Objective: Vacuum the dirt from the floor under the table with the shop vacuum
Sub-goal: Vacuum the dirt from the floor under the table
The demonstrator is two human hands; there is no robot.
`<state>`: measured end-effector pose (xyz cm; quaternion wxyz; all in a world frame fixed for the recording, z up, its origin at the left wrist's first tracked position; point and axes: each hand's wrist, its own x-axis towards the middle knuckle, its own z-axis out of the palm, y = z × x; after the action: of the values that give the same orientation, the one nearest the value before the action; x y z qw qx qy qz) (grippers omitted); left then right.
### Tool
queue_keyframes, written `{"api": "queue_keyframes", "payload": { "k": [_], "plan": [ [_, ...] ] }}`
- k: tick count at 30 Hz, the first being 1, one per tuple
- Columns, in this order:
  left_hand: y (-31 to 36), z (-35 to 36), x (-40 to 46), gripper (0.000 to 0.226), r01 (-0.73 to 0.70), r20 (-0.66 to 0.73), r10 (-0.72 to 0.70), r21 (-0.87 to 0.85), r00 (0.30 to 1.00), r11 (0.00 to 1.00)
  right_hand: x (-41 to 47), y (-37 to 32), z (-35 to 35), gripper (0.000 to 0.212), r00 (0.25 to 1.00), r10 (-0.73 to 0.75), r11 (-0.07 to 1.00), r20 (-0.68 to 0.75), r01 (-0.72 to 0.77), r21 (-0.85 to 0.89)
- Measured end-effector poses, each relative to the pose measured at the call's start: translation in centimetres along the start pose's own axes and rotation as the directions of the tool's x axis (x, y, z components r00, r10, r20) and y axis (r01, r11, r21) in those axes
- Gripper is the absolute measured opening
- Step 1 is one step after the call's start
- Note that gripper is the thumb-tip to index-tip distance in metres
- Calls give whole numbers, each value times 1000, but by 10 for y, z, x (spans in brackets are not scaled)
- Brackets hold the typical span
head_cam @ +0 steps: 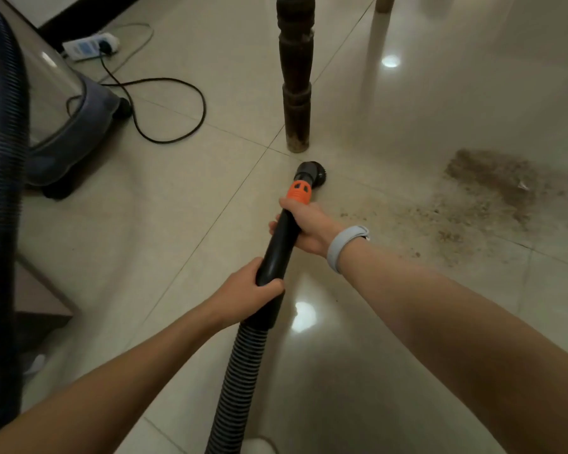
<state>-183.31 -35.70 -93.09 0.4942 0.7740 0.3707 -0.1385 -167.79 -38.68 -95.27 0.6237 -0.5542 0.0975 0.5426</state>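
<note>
We note the ribbed hose [235, 385] nearest us, soft and likely to flex. Our left hand [248, 291] grasps the rigid black wand [276, 247] at its rear; our right hand [305, 226] grips it below the orange collar [298, 191]. The brush nozzle [310, 170] sits beside the table leg [295, 103]. Dirt [482, 188] lies well to its right. We judge the wand light and stiff; the present two-handed hold suits.

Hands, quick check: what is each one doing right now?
Left hand: fingers curled round the black wand, near the ribbed hose.
Right hand: fingers gripping the same wand, just below the orange collar.
</note>
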Motion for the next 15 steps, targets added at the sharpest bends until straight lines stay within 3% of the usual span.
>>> {"api": "queue_keyframes", "payload": {
  "k": [5, 10, 15],
  "plan": [
    [-9, -2, -16, 31, 104, 4, -104, -110, 995, 988, -11, 17, 27, 12, 995, 52, 999, 82, -51, -15],
    [-20, 0, -28, 28, 77, -2, -77, 39, 997, 996, -19, 31, 25, 14, 995, 80, 997, 55, -79, -7],
    [-23, 4, -38, 28, 42, 100, -49, 66, 994, 997, -24, 37, 17, 19, 993, 112, 994, -45, -112, 4]
  ]
}}
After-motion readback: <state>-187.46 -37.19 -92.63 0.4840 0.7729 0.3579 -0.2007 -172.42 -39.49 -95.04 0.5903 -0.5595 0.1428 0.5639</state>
